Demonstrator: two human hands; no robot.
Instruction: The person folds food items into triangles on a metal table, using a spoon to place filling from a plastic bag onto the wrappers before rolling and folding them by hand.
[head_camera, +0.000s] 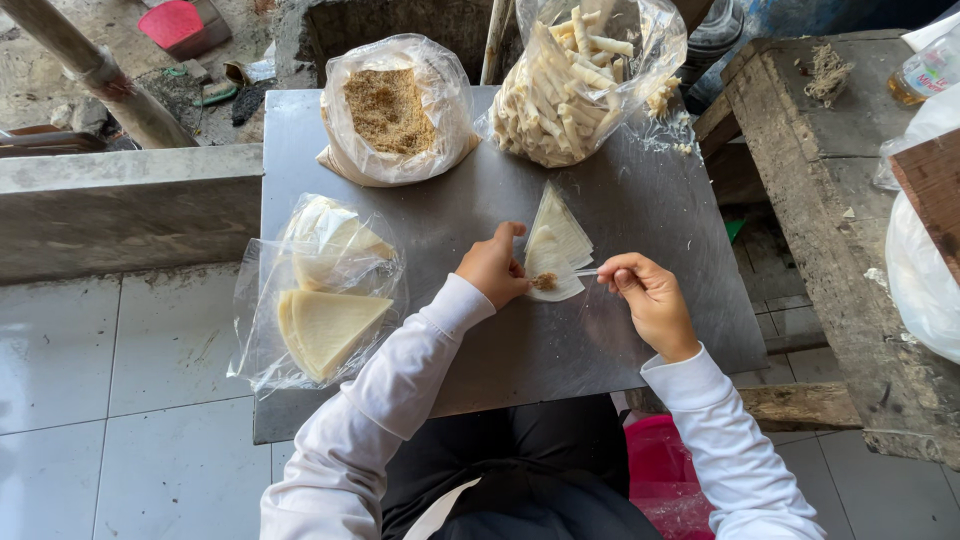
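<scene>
At the centre of the frame, on the grey bench, the left hand presses fingers together on a triangular wrapper bearing a dab of brown filling. The right hand pinches a small spoon beside it. Bags of crumbs and rolls sit toward the top.

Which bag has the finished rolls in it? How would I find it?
Look at the grey metal table, along its far edge. Two clear bags sit there: the left bag holds brown crumbly filling, and the right bag is the one. Only it is stuffed with pale, finger-shaped rolls.
</scene>
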